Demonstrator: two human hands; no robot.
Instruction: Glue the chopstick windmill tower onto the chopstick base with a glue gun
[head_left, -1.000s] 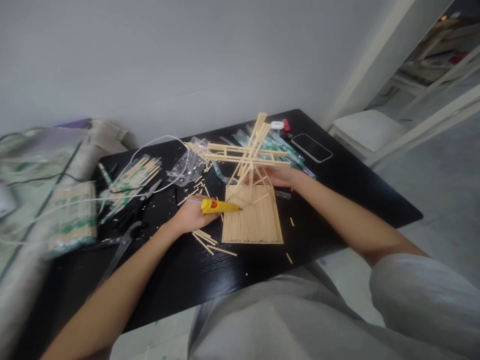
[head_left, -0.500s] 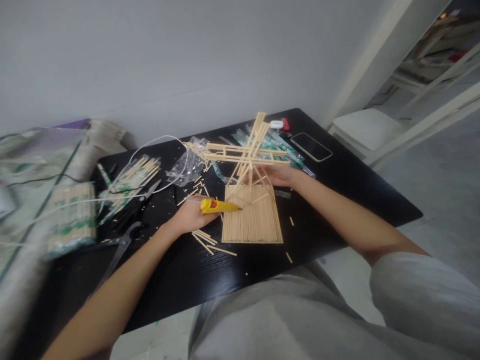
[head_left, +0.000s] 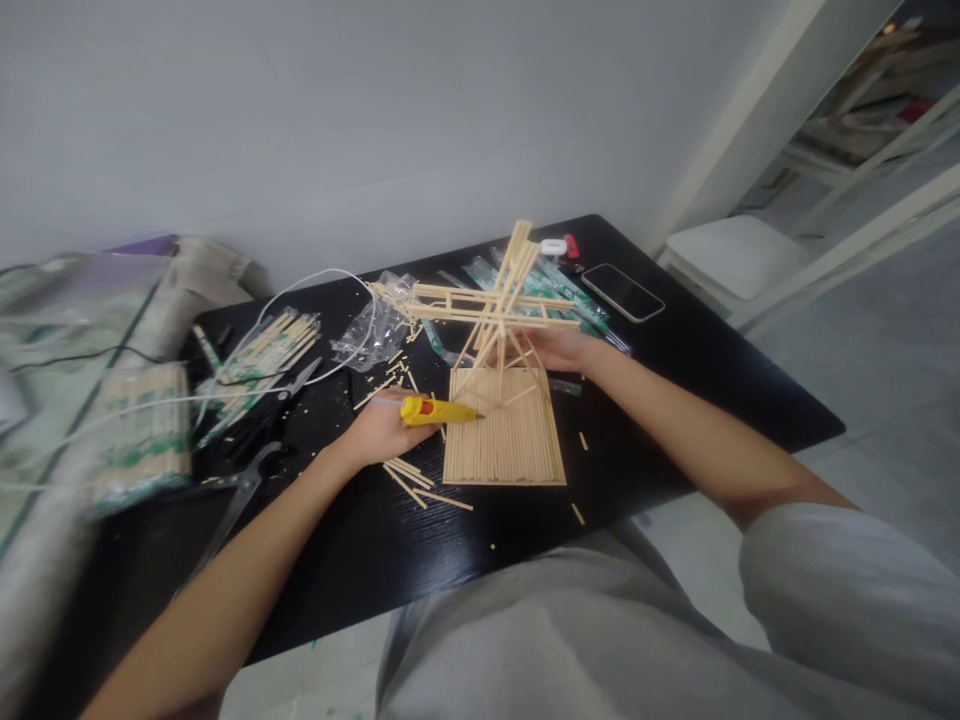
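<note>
My left hand (head_left: 382, 430) is closed around a yellow glue gun (head_left: 439, 411) whose nozzle points right onto a flat square base of wooden sticks (head_left: 504, 440) lying on the black table (head_left: 675, 400). A windmill-like frame of crossed wooden sticks (head_left: 491, 305) stands on the far part of that base. My right hand (head_left: 559, 350) grips the frame's lower legs from the right side, fingers wrapped around them.
Loose sticks (head_left: 420, 485) lie by my left wrist. Left of that are scissors (head_left: 292, 385), pliers (head_left: 240, 490), a white cable (head_left: 315, 290), stick bundles (head_left: 274, 345) and plastic wrappers (head_left: 379, 325). A phone (head_left: 622, 293) lies at the back right. A white chair (head_left: 731, 255) stands beyond the table.
</note>
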